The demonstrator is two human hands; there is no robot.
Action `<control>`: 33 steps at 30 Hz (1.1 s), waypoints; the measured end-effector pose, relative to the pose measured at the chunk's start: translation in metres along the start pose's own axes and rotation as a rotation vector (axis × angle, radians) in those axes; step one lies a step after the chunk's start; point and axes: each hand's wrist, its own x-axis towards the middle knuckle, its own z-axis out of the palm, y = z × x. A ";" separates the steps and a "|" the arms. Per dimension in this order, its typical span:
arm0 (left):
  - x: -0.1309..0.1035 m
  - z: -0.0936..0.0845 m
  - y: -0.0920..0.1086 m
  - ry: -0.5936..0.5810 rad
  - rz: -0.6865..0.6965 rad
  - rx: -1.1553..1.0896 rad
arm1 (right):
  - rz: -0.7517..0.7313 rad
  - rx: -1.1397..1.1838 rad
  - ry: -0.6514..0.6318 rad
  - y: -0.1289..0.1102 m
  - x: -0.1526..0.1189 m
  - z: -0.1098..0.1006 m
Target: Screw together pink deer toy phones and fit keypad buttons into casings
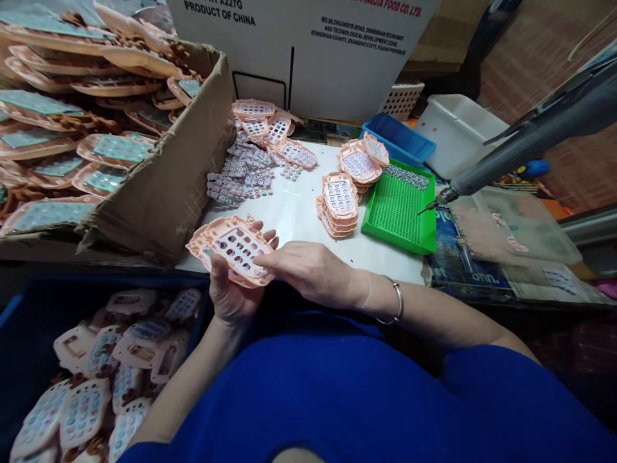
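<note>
My left hand [231,296] grips a peach plastic toy phone casing [216,235] from below, thumb at its near edge and fingertips showing past the far side. A white keypad panel [241,249] with rows of dark holes lies in the casing. My right hand [313,273] is closed at the casing's right edge, index fingertip on the panel; its thumb and other fingertips are mostly hidden. Beyond my hands lies a pile of small printed button pieces [241,170]. A stack of similar casings [339,202] stands to the right of it.
A cardboard box [193,109] of peach parts stands left, above a dark blue bin [29,302] of phone-shaped pieces. A green tray [398,209] holds screws [407,175]. A power screwdriver [463,183] hangs over its right side. Blue [395,138] and white [457,128] containers stand behind.
</note>
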 end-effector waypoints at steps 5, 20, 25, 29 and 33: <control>0.001 -0.001 0.002 0.008 -0.055 -0.059 | -0.125 -0.163 0.155 0.001 -0.013 0.014; 0.002 -0.011 0.002 0.034 -0.092 -0.044 | 0.479 -0.394 -0.386 0.094 0.086 -0.001; 0.003 -0.017 0.002 0.011 -0.103 -0.052 | 0.492 -0.410 -0.404 0.098 0.092 0.009; 0.004 -0.019 0.004 0.039 -0.121 -0.044 | 0.491 -0.390 -0.425 0.092 0.069 0.005; 0.005 -0.016 0.005 0.024 -0.138 -0.061 | 0.523 -0.359 -0.429 0.086 0.050 -0.004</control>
